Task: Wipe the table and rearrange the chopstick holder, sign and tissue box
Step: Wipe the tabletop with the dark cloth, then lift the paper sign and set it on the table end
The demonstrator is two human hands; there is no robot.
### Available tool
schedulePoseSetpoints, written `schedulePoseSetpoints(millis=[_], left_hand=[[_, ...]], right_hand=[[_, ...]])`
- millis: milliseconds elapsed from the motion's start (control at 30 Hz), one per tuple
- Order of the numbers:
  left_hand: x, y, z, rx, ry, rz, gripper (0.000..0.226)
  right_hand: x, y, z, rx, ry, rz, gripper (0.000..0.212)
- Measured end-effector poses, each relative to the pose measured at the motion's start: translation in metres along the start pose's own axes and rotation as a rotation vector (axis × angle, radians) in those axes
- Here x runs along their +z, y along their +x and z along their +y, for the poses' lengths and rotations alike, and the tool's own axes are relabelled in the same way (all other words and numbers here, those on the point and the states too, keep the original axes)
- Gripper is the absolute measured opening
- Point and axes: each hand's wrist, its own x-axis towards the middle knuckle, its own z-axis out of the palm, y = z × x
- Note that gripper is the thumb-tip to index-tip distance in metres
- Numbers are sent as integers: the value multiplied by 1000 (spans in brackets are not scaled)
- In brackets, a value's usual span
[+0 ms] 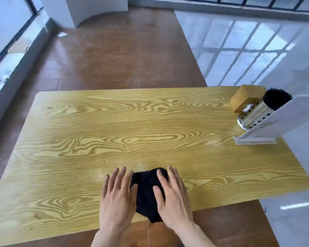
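Observation:
A black cloth (146,193) lies at the near edge of the yellow wood-grain table (114,129). My left hand (117,198) rests flat with fingers spread on the cloth's left side. My right hand (171,196) lies flat on its right side. At the table's far right corner stand a wooden tissue box (244,99), a perforated metal chopstick holder (257,113) filled with black chopsticks, and a white sign (278,122) in a white base. The sign partly hides the holder.
The table stands on a brown wooden floor (123,50). Glossy white floor (257,50) lies to the right. Windows run along the left and the far wall, and a white pillar (89,8) stands at the back.

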Motion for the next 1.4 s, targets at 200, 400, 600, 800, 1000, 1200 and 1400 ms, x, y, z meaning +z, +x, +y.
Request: schedulePoseSetpoints(millis=[200,400,600,800,1000,1200,1400], left_hand=[[-21,46,74,28,-161,4,31],[-13,102,212,50,-396,-104,18],[36,146,352,47,-653,-216,28],[78,168,432,-56,-749,-396,81],[100,168,450,-176,-827,-458,93],[99,166,452,-165,-864,-491,75],[87,160,433,-223,-861,-424,77]], right_hand=[[-94,9,48,229,229,59,57],[-197,22,157,446,440,305,9],[-285,52,293,730,756,547,19],[-344,98,369,750,929,558,49],[-349,129,385,609,1013,451,63],[-337,135,383,590,998,479,67],[-328,129,350,552,913,552,60]])
